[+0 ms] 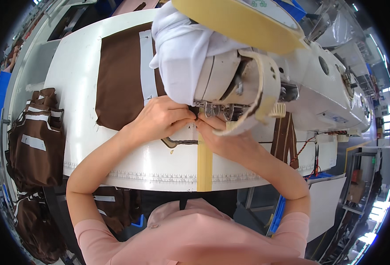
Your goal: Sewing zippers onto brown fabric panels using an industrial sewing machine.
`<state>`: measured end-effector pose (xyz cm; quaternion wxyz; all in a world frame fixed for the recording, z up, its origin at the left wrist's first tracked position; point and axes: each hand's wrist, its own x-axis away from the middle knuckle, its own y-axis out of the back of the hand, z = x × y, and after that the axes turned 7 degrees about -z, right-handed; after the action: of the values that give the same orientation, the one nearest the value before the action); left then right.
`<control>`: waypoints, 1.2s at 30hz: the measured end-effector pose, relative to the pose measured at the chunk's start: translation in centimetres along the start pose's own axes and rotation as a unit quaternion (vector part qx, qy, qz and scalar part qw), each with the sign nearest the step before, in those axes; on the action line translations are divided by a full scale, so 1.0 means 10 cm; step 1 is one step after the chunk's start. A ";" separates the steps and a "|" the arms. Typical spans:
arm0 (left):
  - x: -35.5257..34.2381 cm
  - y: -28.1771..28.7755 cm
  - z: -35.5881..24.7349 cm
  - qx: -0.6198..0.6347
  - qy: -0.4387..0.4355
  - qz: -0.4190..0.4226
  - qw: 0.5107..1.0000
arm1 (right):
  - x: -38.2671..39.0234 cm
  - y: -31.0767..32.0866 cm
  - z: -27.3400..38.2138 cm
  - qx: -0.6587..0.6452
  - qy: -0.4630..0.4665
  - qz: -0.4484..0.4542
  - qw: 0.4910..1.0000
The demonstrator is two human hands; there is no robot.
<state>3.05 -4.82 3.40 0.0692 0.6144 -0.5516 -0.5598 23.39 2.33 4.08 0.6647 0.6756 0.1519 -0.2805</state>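
Currently your left hand and right hand sit close together at the sewing machine, fingers bent, but what they grip I cannot tell, while the brown fabric panel lies to its left.

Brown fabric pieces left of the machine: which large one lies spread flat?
The panel beside the sewing machine, with a long pale strip near its right side; the bundles at the table's left are bunched up.

Apparently strip lights, far right.
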 end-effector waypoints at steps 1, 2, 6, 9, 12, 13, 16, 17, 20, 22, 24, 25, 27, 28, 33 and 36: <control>0.00 0.00 -0.01 -0.005 0.004 -0.006 1.000 | -0.01 0.02 0.02 0.001 0.001 0.000 1.000; 0.01 0.01 -0.04 0.011 0.039 -0.002 0.999 | -0.04 0.05 0.05 0.010 0.001 -0.003 1.000; -0.01 0.05 -0.05 0.003 0.020 -0.001 1.000 | -0.01 0.02 0.07 0.020 -0.006 -0.013 1.000; 0.01 0.00 0.04 0.040 0.054 -0.021 0.998 | -0.01 -0.05 0.01 0.077 0.006 -0.025 0.997; -0.01 -0.07 0.14 0.017 0.059 -0.019 0.998 | 0.02 -0.06 -0.05 0.093 0.009 -0.035 0.995; -0.01 -0.06 0.14 0.018 0.060 -0.014 0.998 | 0.03 -0.07 -0.06 0.073 0.007 -0.037 0.997; 0.01 -0.06 0.15 0.009 0.043 -0.026 0.999 | 0.15 -0.04 -0.07 -0.044 -0.150 -0.021 0.987; 0.01 -0.09 0.17 0.006 0.025 -0.024 0.999 | 0.15 -0.05 -0.07 -0.045 -0.154 -0.020 0.987; 0.00 -0.11 0.19 0.000 0.001 -0.020 1.000 | 0.18 -0.12 -0.14 -0.090 -0.259 -0.028 0.961; 0.00 -0.10 0.19 -0.007 -0.002 -0.017 1.000 | 0.17 -0.19 -0.19 -0.209 -0.333 -0.039 0.918; 0.01 -0.07 0.20 0.029 0.017 -0.045 0.998 | 0.06 -0.03 -0.18 -0.387 -0.445 -0.069 0.805; -0.02 -0.06 0.19 0.030 0.016 -0.045 0.998 | 0.00 0.07 -0.18 -0.537 -0.532 -0.098 0.647; -0.05 -0.04 0.16 0.032 0.025 -0.033 0.999 | 0.14 -0.14 -0.22 -0.363 -0.457 -0.026 0.812; -0.05 -0.03 0.15 0.032 0.024 -0.032 0.999 | 0.12 -0.26 -0.14 -0.275 -0.351 -0.079 0.891; -0.01 -0.06 0.19 0.034 0.027 -0.024 0.999 | 0.04 -0.33 -0.05 -0.023 -0.110 -0.119 0.987; -0.05 -0.01 0.17 -0.004 -0.012 0.003 1.000 | 0.02 -0.32 -0.02 0.034 -0.102 -0.144 0.984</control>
<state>1.95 -3.46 3.02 0.0664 0.6055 -0.5523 -0.5691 21.76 2.71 1.34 0.6060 0.6370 0.1690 -0.4455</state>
